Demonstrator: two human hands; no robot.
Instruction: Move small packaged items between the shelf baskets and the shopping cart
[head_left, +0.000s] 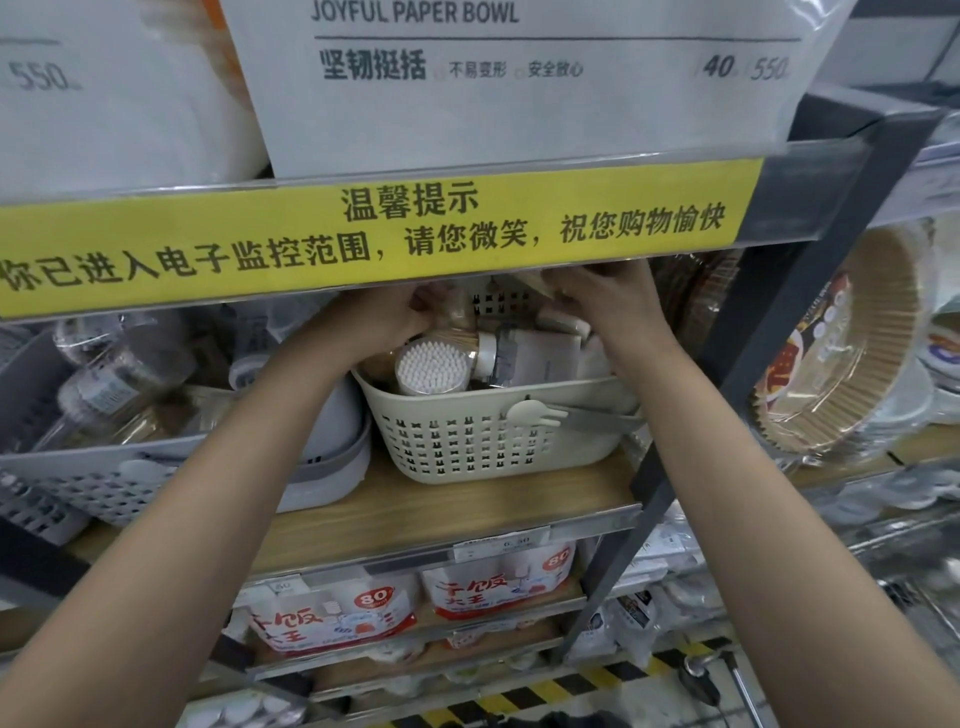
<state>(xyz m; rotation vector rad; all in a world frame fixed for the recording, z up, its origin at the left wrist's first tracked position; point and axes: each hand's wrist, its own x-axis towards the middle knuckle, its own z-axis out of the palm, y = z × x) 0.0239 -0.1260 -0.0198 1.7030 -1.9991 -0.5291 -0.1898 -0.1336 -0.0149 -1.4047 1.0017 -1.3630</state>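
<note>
Hands, left (387, 312) and right (608, 301), grip small packets inside perforated cream plastic basket (467, 436) of cotton swabs (434, 366).

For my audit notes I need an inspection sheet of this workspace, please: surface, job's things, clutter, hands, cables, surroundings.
Surface: wooden shelf board, bare at its front edge.
Job's things: cream basket on the board, filled with a cotton swab jar and small packets.
Clutter: grey basket of clear containers at left; paper plates at right.
Hands: left hand grips an item at the basket's back; right hand reaches in, its fingers hidden under the yellow notice strip.
Cables: nothing seen.
Surroundings: paper bowl packs on the shelf below; striped floor tape.
</note>
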